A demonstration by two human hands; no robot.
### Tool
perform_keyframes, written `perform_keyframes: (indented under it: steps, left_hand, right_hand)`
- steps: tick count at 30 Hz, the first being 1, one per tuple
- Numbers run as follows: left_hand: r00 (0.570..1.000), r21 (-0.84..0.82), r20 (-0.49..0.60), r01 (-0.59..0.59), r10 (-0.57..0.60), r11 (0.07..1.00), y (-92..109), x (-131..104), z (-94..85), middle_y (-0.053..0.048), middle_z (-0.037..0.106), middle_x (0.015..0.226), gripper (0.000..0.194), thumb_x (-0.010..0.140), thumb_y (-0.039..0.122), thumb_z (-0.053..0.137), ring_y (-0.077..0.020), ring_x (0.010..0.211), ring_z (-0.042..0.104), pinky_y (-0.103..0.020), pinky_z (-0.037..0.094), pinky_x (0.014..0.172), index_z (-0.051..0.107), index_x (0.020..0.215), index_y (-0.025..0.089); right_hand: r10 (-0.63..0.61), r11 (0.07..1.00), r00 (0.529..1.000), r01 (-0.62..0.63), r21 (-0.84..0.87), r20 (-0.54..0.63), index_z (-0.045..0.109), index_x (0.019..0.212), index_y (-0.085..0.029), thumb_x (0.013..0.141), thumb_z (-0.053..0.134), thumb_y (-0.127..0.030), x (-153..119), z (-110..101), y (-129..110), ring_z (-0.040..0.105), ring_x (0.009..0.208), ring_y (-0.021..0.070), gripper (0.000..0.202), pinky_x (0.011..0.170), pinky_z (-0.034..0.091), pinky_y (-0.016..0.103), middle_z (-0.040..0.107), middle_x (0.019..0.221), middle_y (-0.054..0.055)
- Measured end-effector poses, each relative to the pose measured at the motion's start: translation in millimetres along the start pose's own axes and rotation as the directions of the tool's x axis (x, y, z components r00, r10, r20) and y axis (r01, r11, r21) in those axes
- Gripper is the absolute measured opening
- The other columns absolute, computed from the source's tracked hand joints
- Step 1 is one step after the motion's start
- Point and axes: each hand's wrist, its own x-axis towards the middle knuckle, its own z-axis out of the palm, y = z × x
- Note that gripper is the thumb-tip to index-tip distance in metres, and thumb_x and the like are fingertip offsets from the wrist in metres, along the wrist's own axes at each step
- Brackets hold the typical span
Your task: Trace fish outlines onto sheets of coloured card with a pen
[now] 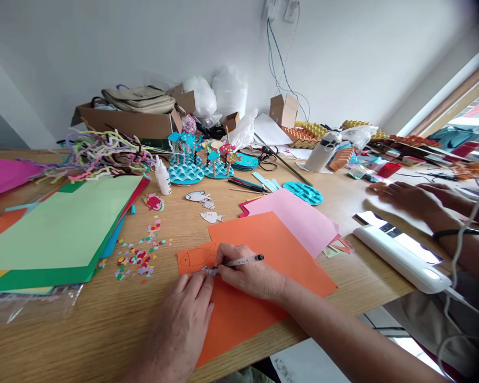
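Observation:
An orange sheet lies on the table in front of me, with a fish outline drawn near its upper left corner. My right hand is closed around a pen, its tip down at the paper and hidden by the fingers. A small cutout piece shows between my hands, partly covered. My left hand rests flat on the sheet's left edge, fingers stretched toward the cutout. White fish cutouts and a decorated red fish lie beyond the sheet.
Green paper is stacked at left, beside paper confetti. A glue bottle and blue wave decorations stand farther back. Pink paper touches the orange sheet. At right are a white device and another person's hands.

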Motion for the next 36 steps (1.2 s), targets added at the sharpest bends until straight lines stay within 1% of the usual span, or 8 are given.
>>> perform_keyframes:
  steps: [6, 12, 16, 19, 25, 28, 30, 36]
  left_hand:
    - [0.996, 0.021, 0.087, 0.031, -0.033, 0.999, 1.8, 5.1, -1.9, -0.008, 0.060, 0.100, 0.036, 0.079, 0.007, 0.048, -0.0247, 0.089, 0.054, -0.040, 0.050, 0.079, 0.057, 0.113, 0.015]
    - [0.992, 0.055, 0.118, 0.032, -0.039, 0.998, 2.5, 6.5, -1.4, -0.010, 0.058, 0.100, 0.037, 0.080, 0.007, 0.047, -0.0252, 0.089, 0.053, -0.042, 0.051, 0.078, 0.056, 0.116, 0.012]
    - [0.993, 0.045, 0.114, 0.015, -0.020, 0.999, 2.6, 6.0, -1.6, -0.011, 0.057, 0.100, 0.038, 0.081, 0.006, 0.048, -0.0257, 0.088, 0.052, -0.044, 0.051, 0.078, 0.055, 0.118, 0.008]
    - [0.995, 0.049, 0.101, 0.005, -0.010, 0.999, 2.7, 5.7, -1.8, -0.012, 0.057, 0.100, 0.038, 0.080, 0.004, 0.049, -0.0256, 0.088, 0.053, -0.044, 0.051, 0.078, 0.055, 0.117, 0.007]
    - [0.994, 0.089, 0.112, 0.007, -0.016, 0.996, 2.1, 6.4, -0.7, -0.010, 0.058, 0.101, 0.038, 0.080, 0.006, 0.051, -0.0255, 0.090, 0.053, -0.040, 0.051, 0.078, 0.056, 0.117, 0.011]
    - [0.993, 0.099, 0.116, 0.012, -0.023, 0.995, 1.7, 6.0, 0.6, -0.009, 0.058, 0.101, 0.039, 0.079, 0.006, 0.052, -0.0247, 0.090, 0.053, -0.039, 0.050, 0.080, 0.055, 0.118, 0.013]
    - [0.992, 0.097, 0.119, 0.024, -0.036, 0.995, 1.8, 5.5, 1.1, -0.009, 0.058, 0.100, 0.039, 0.080, 0.006, 0.053, -0.0244, 0.090, 0.053, -0.040, 0.050, 0.080, 0.055, 0.118, 0.013]
    - [0.990, 0.071, 0.134, 0.026, -0.035, 0.997, 2.6, 6.2, 0.5, -0.010, 0.057, 0.101, 0.037, 0.081, 0.005, 0.053, -0.0246, 0.091, 0.051, -0.042, 0.049, 0.081, 0.056, 0.118, 0.010]
  right_hand:
    - [0.026, 0.999, 1.000, -0.026, 0.022, 0.005, 0.049, 0.071, -0.019, 0.069, 0.049, -0.004, -1.5, -2.0, 1.6, 0.042, 0.053, 0.0082, 0.016, 0.050, 0.033, 0.017, 0.049, 0.059, -0.006]
    - [0.017, 0.999, 1.000, -0.017, 0.034, -0.007, 0.049, 0.070, -0.019, 0.069, 0.048, -0.003, -1.4, -4.6, 2.0, 0.044, 0.053, 0.0084, 0.016, 0.052, 0.034, 0.018, 0.052, 0.061, -0.005]
    - [0.005, 0.999, 1.000, -0.004, 0.042, -0.012, 0.049, 0.070, -0.018, 0.068, 0.048, -0.003, -0.9, -4.2, 5.1, 0.045, 0.053, 0.0083, 0.015, 0.051, 0.035, 0.018, 0.053, 0.061, -0.005]
    - [0.010, 0.999, 1.000, -0.010, 0.045, -0.005, 0.050, 0.070, -0.019, 0.068, 0.048, -0.003, -0.6, -3.9, 7.6, 0.046, 0.054, 0.0083, 0.016, 0.050, 0.035, 0.017, 0.055, 0.062, -0.004]
    - [0.021, 0.999, 0.999, -0.020, 0.034, -0.028, 0.050, 0.070, -0.019, 0.067, 0.048, -0.003, -0.5, -5.0, 9.5, 0.049, 0.056, 0.0089, 0.016, 0.052, 0.036, 0.018, 0.058, 0.064, -0.004]
    - [0.036, 0.999, 0.998, -0.036, 0.018, -0.047, 0.049, 0.069, -0.019, 0.066, 0.048, -0.002, -0.8, -5.4, 9.9, 0.046, 0.053, 0.0082, 0.016, 0.050, 0.034, 0.017, 0.056, 0.061, -0.005]
    - [0.043, 0.999, 0.998, -0.042, 0.017, -0.054, 0.048, 0.068, -0.019, 0.066, 0.049, -0.002, -1.3, -5.3, 10.3, 0.043, 0.051, 0.0079, 0.017, 0.049, 0.033, 0.017, 0.053, 0.059, -0.005]
    - [0.046, 0.988, 0.997, -0.036, 0.149, -0.061, 0.048, 0.070, -0.019, 0.069, 0.048, -0.004, -2.1, -3.8, 12.3, 0.047, 0.054, 0.0086, 0.015, 0.050, 0.035, 0.017, 0.056, 0.063, -0.004]
